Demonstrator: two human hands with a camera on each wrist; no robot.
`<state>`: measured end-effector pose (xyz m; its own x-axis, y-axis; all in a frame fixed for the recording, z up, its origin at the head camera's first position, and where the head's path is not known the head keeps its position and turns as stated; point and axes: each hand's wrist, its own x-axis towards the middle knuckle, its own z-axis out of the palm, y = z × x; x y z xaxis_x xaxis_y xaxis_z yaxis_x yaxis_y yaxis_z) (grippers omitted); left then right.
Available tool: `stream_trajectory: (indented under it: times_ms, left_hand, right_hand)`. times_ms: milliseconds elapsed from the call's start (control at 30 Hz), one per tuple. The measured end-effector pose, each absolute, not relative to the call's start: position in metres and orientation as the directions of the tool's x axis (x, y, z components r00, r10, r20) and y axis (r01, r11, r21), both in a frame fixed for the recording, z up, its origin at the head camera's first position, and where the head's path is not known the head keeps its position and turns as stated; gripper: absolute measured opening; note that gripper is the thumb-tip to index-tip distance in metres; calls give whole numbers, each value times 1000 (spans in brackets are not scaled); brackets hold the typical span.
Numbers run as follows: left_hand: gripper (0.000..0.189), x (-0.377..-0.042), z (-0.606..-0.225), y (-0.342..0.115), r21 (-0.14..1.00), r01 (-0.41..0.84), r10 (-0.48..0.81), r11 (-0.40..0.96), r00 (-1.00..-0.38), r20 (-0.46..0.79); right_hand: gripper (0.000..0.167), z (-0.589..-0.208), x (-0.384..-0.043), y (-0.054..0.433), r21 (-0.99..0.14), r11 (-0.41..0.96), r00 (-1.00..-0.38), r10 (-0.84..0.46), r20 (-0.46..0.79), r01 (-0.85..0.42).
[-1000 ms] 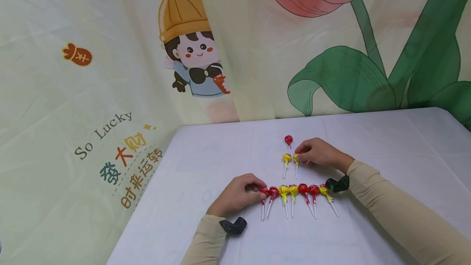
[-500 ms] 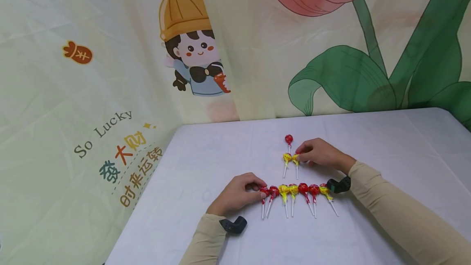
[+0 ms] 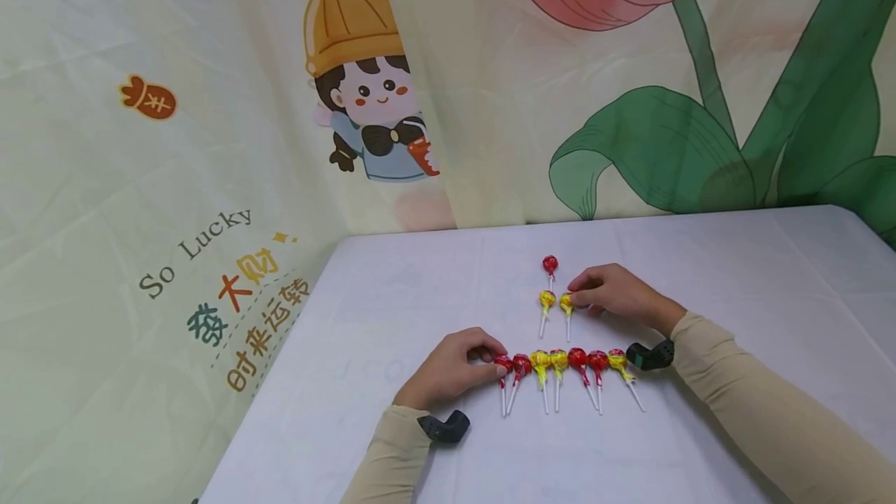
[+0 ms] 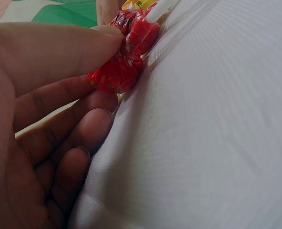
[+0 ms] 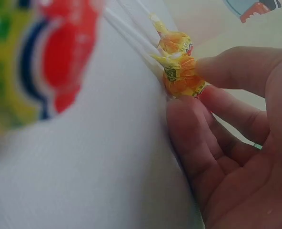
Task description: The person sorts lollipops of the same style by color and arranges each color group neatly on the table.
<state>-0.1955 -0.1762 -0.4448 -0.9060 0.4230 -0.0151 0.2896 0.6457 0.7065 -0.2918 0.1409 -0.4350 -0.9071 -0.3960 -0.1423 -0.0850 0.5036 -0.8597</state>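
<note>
My left hand [image 3: 455,364] pinches the red-wrapped lollipop [image 4: 115,74] at the left end of a row, thumb on one side and fingers on the other. Next to it in the row lie a second red lollipop [image 3: 521,365], two yellow ones, two more red ones and a yellow lollipop [image 3: 617,361] at the right end. Farther back, my right hand [image 3: 616,292] pinches the head of a yellow lollipop [image 5: 181,76]. Just left of that one lies another yellow lollipop [image 3: 547,300]. A single red lollipop [image 3: 550,264] lies behind these two, its stick pointing toward them.
All the lollipops lie on a white-covered table [image 3: 392,309], sticks toward the person. A printed curtain [image 3: 490,99] hangs behind the table's far edge. In the right wrist view a blurred wrapper [image 5: 45,62] looms close to the camera.
My right hand has shifted slightly right with the yellow lollipop, widening the gap to the other yellow one. The left hand has stayed at the row's end, its lollipop's stick swinging slightly right.
</note>
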Motion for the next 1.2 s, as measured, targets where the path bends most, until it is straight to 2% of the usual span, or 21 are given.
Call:
stream_trajectory:
  times_ms: [433,1200]
  left_hand:
    - [18,-195,-446,-177,714,299,430,633,-903,-4]
    - [13,-196,-445,-179,747,260,415,612,-910,-23]
  right_hand:
    - [29,-437,-292,139,-845,524,-906,-402,-133,-109]
    - [37,-433,-279,164,-847,528,-924,-352,-152,-62]
